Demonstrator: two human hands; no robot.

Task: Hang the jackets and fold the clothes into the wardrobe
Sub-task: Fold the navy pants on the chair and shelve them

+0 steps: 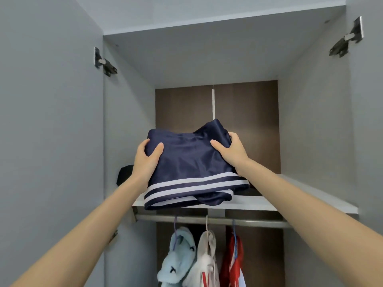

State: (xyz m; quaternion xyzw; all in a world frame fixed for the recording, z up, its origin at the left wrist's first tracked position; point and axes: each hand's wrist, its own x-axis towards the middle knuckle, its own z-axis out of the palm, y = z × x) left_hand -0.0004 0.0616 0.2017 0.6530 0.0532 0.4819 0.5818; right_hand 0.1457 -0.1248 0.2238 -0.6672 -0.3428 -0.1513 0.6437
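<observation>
Both arms reach up. The left hand (146, 160) and right hand (232, 154) each clasp one side of the folded navy garment (190, 162), thumbs on top, over the shelf's (259, 201) front edge. It looks light, limp and slick, so best held under both sides.

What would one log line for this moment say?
step: shelving folded clothes | left hand: grips navy garment | right hand: grips it too | garment: at shelf front | rail: blue jacket, white jacket, red jacket
</observation>
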